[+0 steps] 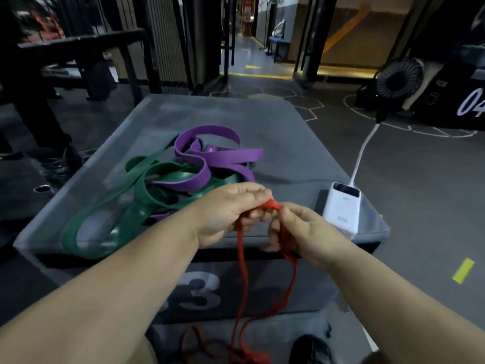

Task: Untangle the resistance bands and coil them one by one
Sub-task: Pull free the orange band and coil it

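The red band, dangling past the box's front edge, is pinched at its top by both the left hand and right hand; pulled carelessly, its hanging slack could twist into a fresh knot.

Resistance bands, by colour: three colours counted. One red band. Green band and purple band lie tangled together, so whether each colour is a single band or more cannot be told.

Hands in view: two, the left hand and the right hand.

Grey box: one, marked with the numeral 3.

Other items, one of each: white power bank, white cable, black fan.
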The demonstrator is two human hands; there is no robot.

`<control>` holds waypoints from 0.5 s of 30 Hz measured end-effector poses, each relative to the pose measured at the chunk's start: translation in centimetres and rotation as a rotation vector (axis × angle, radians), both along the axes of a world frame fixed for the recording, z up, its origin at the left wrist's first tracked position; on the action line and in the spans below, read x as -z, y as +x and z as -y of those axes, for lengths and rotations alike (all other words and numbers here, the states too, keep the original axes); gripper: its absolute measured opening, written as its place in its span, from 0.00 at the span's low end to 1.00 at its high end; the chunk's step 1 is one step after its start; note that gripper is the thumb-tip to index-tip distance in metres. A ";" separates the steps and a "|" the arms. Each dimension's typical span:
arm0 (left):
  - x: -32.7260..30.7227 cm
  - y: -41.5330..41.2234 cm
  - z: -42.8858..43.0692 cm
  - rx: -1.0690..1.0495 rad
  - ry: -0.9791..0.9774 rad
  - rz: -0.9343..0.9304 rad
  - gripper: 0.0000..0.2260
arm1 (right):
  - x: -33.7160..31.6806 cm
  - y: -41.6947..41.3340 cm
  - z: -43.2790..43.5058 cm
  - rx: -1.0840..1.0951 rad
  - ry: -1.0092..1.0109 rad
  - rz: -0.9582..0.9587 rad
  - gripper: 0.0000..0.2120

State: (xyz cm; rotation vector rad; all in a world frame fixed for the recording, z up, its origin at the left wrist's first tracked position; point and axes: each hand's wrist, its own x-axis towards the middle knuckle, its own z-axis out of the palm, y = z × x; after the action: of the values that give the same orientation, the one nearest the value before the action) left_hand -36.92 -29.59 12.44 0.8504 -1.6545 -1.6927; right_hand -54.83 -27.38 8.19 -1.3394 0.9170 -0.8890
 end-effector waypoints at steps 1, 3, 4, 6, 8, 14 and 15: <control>0.0 0.1 0.3 0.005 -0.016 -0.018 0.16 | 0.0 0.1 0.4 -0.008 0.037 0.058 0.34; 0.0 0.2 0.7 0.006 -0.049 -0.048 0.17 | -0.1 -0.1 1.0 -0.049 0.094 0.105 0.39; 0.0 0.2 0.8 0.009 -0.066 -0.051 0.16 | -0.4 -0.2 1.2 -0.094 0.132 0.118 0.39; 0.0 0.3 1.0 0.015 -0.090 -0.044 0.16 | -0.7 -0.5 1.5 -0.243 0.232 0.134 0.33; 0.1 0.4 1.2 0.034 -0.091 -0.049 0.13 | -0.8 -0.5 1.8 -0.358 0.256 0.114 0.24; 0.5 1.4 1.5 0.009 -0.105 -0.026 0.14 | -0.8 0.2 2.9 -0.381 0.205 0.096 0.23; 0.6 1.6 1.6 -0.004 -0.121 -0.014 0.16 | -0.9 0.3 3.0 -0.375 0.183 0.091 0.23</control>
State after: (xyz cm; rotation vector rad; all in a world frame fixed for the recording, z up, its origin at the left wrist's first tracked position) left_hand -35.34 -31.17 11.86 0.7814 -1.7254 -1.5743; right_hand -54.56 -30.40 9.06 -1.2480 0.6317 -0.5572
